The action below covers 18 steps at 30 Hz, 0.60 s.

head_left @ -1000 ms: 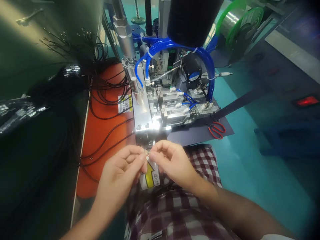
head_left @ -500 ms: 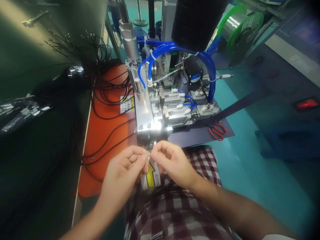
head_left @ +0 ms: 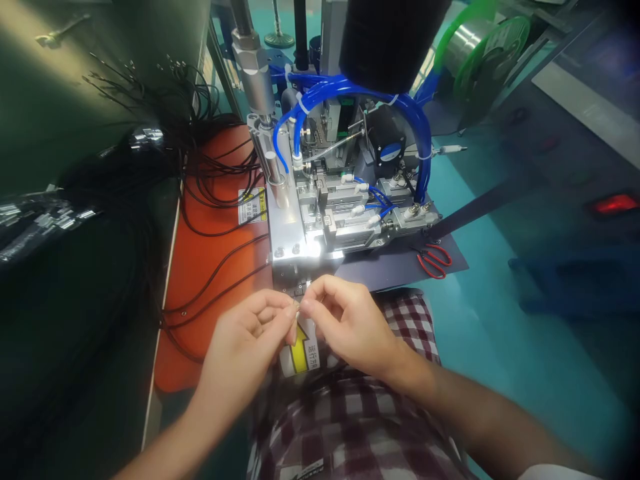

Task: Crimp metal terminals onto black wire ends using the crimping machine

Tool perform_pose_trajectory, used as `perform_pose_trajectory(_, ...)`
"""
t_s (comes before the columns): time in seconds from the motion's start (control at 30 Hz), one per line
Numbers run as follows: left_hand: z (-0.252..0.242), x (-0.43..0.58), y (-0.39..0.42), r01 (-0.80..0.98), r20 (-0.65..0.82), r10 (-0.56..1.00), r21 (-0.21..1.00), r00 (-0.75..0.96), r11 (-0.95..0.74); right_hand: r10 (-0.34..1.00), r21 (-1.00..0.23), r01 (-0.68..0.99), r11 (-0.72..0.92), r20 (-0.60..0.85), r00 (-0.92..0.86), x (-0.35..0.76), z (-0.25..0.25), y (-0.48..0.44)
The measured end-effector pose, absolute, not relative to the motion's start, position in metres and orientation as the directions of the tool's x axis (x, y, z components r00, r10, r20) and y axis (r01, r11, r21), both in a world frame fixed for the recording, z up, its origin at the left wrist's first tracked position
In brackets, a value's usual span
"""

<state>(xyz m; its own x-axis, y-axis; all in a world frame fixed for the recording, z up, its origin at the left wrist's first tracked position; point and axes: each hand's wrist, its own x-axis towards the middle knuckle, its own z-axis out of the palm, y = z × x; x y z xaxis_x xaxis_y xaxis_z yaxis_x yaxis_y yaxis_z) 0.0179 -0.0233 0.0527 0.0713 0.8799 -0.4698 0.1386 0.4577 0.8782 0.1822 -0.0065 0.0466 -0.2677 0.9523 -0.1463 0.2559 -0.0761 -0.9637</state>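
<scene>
Head view: the left hand and right hand pinch a tiny piece, mostly covered and too small to identify.

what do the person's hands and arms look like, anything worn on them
The left hand and right hand show no gloves or rings. The left forearm looks bare; the right forearm is bare up to a white sleeve edge.

A blue-green floor is seen on the right. On the left, a dark green tabletop is brightened by a pale shine. Far right, a red light is seen above a blurry blue shape.
</scene>
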Motion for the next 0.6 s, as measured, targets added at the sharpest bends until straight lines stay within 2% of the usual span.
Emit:
perform_pose_trajectory(0.07, 0.052, 0.016, -0.022, 0.158, -0.498, 0.864, 0.861, 0.073, 0.483, 0.946, -0.96, 0.277, -0.049, -0.133, -0.295, 0.184, 0.047, -0.006)
perform_pose_trajectory(0.17, 0.053, 0.016, -0.018, 0.186, -0.519, 0.851, 0.847, 0.081, 0.499, 0.932, -0.965, 0.246, -0.093, -0.171, -0.319, 0.188, 0.047, -0.001)
perform_pose_trajectory(0.33, 0.054, 0.02, -0.009, 0.311, -0.332, 0.941, 0.902, 0.06, 0.299, 0.916, -0.962, 0.183, -0.2, -0.25, -0.313, 0.196, 0.043, 0.009)
perform_pose_trajectory(0.4, 0.05, 0.019, -0.005, 0.421, -0.236, 0.969, 0.888, 0.073, 0.184, 0.91, -0.954, 0.162, -0.251, -0.29, -0.296, 0.198, 0.039, 0.012)
perform_pose_trajectory(0.47, 0.044, 0.017, -0.002, 0.542, -0.072, 0.988, 0.84, 0.133, -0.012, 0.902, -0.945, 0.138, -0.298, -0.326, -0.284, 0.199, 0.033, 0.015)
perform_pose_trajectory(0.53, 0.039, 0.014, 0.001, 0.62, 0.112, 0.965, 0.747, 0.235, -0.238, 0.898, -0.938, 0.122, -0.325, -0.347, -0.272, 0.199, 0.027, 0.018)
perform_pose_trajectory(0.6, 0.035, 0.012, 0.004, 0.644, 0.232, 0.917, 0.656, 0.325, -0.394, 0.898, -0.933, 0.114, -0.342, -0.36, -0.254, 0.197, 0.022, 0.02)
